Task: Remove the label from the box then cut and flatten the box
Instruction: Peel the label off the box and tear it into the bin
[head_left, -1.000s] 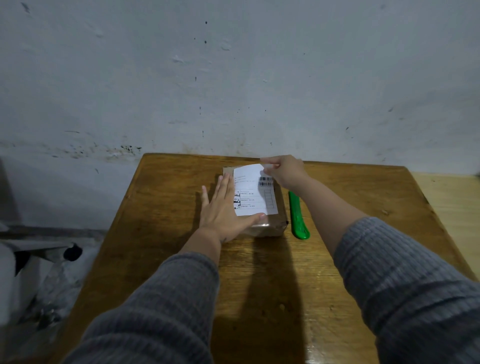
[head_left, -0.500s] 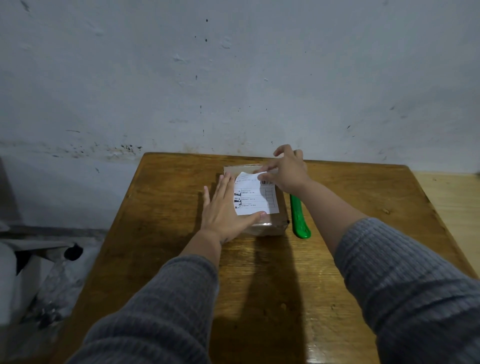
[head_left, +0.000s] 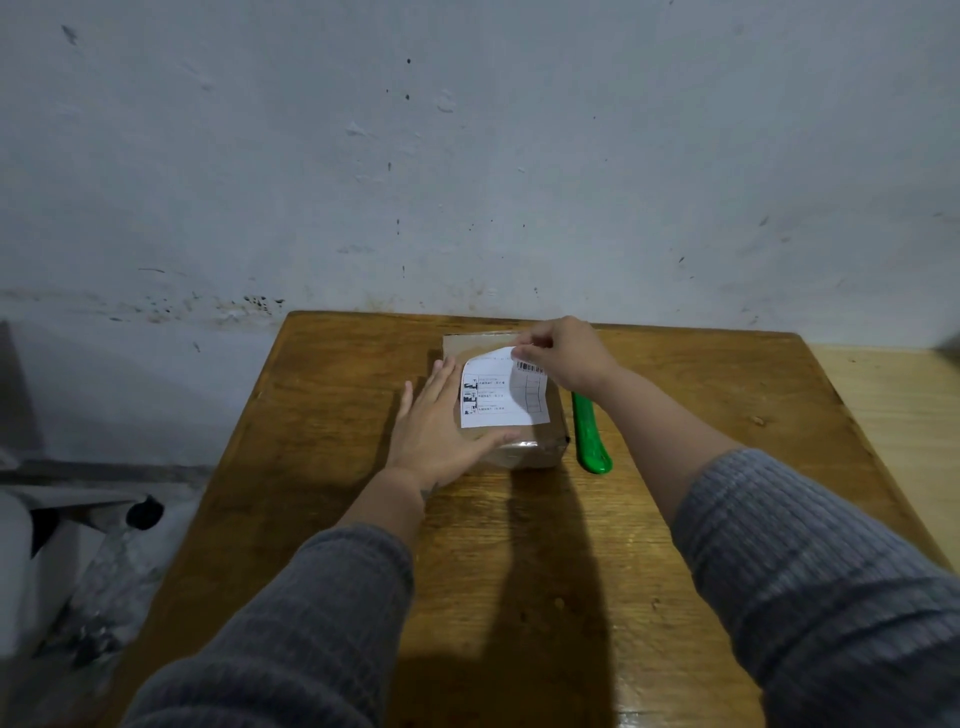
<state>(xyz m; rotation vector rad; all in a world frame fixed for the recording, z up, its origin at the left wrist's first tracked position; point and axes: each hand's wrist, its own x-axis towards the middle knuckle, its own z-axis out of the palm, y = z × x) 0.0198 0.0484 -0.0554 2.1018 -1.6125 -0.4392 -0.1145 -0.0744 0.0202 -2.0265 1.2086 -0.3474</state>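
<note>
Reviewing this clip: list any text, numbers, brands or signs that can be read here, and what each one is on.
Label on the box: a barcode near the right hand, rows of small print and a grid; all too small and blurred to read.
Green cutter: no marking shows.
Wall and table: no writing.
Nothing here can be quoted.

The white paper shipping label on the brown cardboard box carries a black barcode at its two o'clock corner, dark blocks down its nine o'clock edge and rows of fine print, all too small to read.
</note>
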